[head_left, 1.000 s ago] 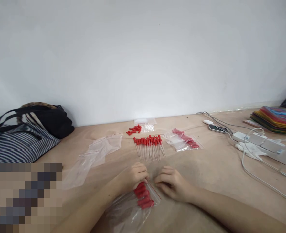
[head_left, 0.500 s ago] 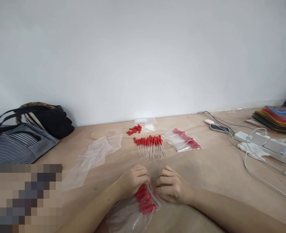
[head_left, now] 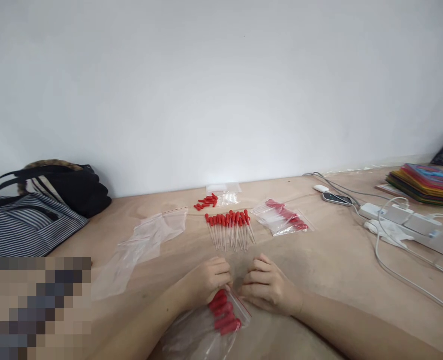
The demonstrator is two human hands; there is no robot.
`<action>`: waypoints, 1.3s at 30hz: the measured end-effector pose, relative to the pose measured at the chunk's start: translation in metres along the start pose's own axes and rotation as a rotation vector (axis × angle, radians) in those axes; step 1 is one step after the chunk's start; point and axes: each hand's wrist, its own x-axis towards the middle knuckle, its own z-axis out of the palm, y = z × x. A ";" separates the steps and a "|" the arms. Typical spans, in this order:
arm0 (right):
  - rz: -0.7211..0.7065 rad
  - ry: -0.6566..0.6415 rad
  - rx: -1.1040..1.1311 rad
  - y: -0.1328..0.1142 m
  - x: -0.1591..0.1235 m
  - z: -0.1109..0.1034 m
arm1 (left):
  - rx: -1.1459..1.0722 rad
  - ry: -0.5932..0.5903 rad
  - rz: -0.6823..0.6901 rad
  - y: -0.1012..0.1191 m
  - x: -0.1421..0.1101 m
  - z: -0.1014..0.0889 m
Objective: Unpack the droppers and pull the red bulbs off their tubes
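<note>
- Left hand [head_left: 212, 281]: fingers pinch far corner of zip bag [head_left: 198, 337].
- Right hand [head_left: 269, 290]: curled just beside the seal [head_left: 241, 303] (can't tell if gripping).
- Bag lies near side of fingers, seal slanting far-left to near-right; left hand closer.
- Red bulbs [head_left: 225, 319] inside; dropper row [head_left: 231, 220] beyond.

The tan table [head_left: 319, 267] carries red-topped droppers [head_left: 229, 221], clear bags [head_left: 142, 240], a power strip [head_left: 416, 230] — and, perhaps, stacked folders [head_left: 426, 185].

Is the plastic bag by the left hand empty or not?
Not empty: red bulbs show through the clear plastic bag by the left hand. Whether it is sealed, I cannot tell.
</note>
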 end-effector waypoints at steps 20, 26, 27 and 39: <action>-0.183 0.033 -0.078 0.003 0.005 0.001 | 0.018 0.269 0.204 0.003 0.006 0.008; -0.169 0.027 -0.138 0.003 0.005 -0.005 | 0.076 0.286 0.242 0.001 0.006 0.001; -0.160 0.030 -0.140 0.003 0.005 -0.006 | 0.088 0.262 0.234 0.001 0.006 -0.001; -0.129 0.077 -0.081 0.002 0.005 -0.004 | 0.125 0.223 0.162 0.009 0.010 0.003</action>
